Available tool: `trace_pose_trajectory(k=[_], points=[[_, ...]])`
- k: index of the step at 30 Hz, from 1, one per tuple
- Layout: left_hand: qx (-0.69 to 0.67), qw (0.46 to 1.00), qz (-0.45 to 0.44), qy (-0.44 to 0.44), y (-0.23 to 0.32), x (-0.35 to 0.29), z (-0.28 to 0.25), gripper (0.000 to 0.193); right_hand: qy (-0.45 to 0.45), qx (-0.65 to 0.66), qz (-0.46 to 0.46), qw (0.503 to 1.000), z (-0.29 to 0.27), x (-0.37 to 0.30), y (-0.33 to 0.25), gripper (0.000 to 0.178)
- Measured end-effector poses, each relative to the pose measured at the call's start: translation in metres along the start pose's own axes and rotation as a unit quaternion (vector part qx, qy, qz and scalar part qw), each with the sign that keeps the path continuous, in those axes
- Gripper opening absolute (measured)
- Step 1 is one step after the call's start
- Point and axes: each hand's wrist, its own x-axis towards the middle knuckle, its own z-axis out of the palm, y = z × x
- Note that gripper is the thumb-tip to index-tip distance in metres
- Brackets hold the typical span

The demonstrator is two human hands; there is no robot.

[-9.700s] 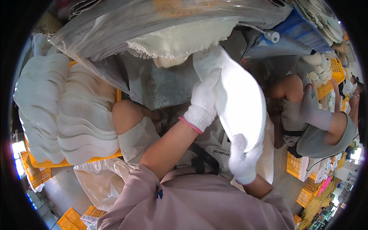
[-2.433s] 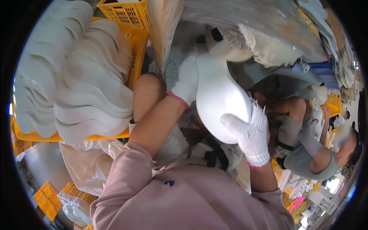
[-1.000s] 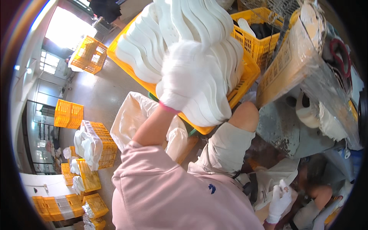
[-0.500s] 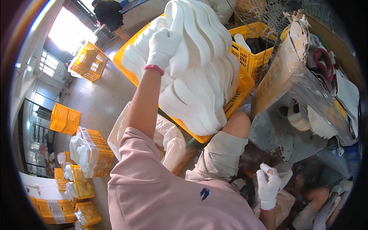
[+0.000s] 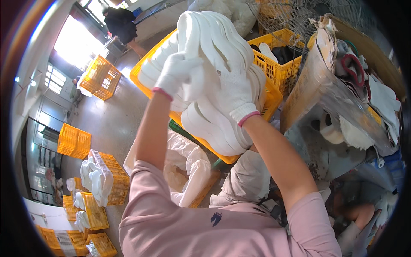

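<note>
A heap of white foam shoe insoles (image 5: 222,43) lies in overlapping rows in a tilted yellow plastic crate (image 5: 143,58) before me. My left hand (image 5: 177,76), in a white knit glove with a pink cuff, is at the heap's left side. Its fingers are curled against the insoles and seem closed on one; white on white hides the exact grip. My right hand (image 5: 235,94), gloved the same way, lies on the middle of the heap with its fingers stretched over the insoles. Below the crate's near edge sits a box lined with a pale plastic bag (image 5: 199,169).
A second yellow crate (image 5: 280,70) with dark pieces and a white insole stands behind, right. To the right is a torn cardboard box (image 5: 310,79) of scraps. More yellow crates (image 5: 113,180) stand on the left floor. A person in dark clothes (image 5: 120,25) is far left.
My right hand has come up from the lower right onto the insoles. My left hand has moved down slightly along the heap. The view has shifted a little.
</note>
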Motion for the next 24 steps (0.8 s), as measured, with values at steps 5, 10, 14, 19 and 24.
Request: trace_pose_trajectory(k=[5,10,14,19,24], points=[[-0.245,0.967,0.059,-0.046,-0.005,-0.053,-0.118,0.022,-0.079,0.036,0.037,0.996,-0.004,0.028,-0.003,0.048],[0.287,0.893,0.254,-0.236,-0.017,-0.177,-0.038,0.028,-0.016,0.614,0.261,0.745,-0.105,-0.072,-0.009,0.054],[0.044,0.861,0.471,-0.187,-0.023,-0.249,0.106,0.026,0.037,0.505,0.460,0.730,-0.204,-0.225,0.046,0.054],[0.007,0.747,0.583,-0.319,-0.032,-0.250,0.208,0.038,0.284,0.367,0.563,0.684,-0.322,-0.383,0.095,0.062],[0.000,0.787,0.418,-0.454,0.000,-0.260,0.294,0.030,0.239,-0.004,0.559,0.794,-0.357,-0.463,0.071,0.040]])
